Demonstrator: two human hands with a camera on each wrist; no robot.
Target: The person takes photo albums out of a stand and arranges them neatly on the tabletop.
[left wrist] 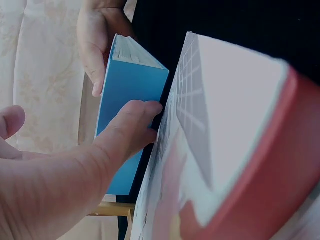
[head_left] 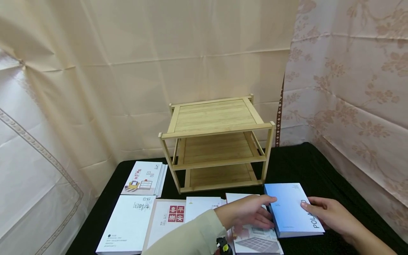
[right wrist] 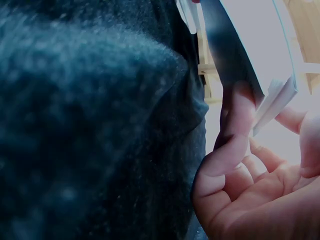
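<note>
A thick blue book [head_left: 291,209] is at the right of the row of books in the head view. My right hand [head_left: 331,214] grips its right side, thumb on the cover and fingers underneath, as the right wrist view shows with the book's pages [right wrist: 275,100]. At the book's left side is my left hand [head_left: 250,214]. In the left wrist view its fingers [left wrist: 132,122] reach the blue spine [left wrist: 135,85], while the thumb stands apart from them. Just under the left hand lies a book with a grid-patterned cover [head_left: 258,244], its red spine [left wrist: 270,175] showing in the left wrist view.
Behind the books stands a three-tier wooden rack [head_left: 216,117]. Left of the hands lie several pale books, among them a white one [head_left: 127,219] and one with red squares [head_left: 169,216]. A small stack [head_left: 143,177] sits farther back. Black cloth [head_left: 293,163] covers the table; curtains surround it.
</note>
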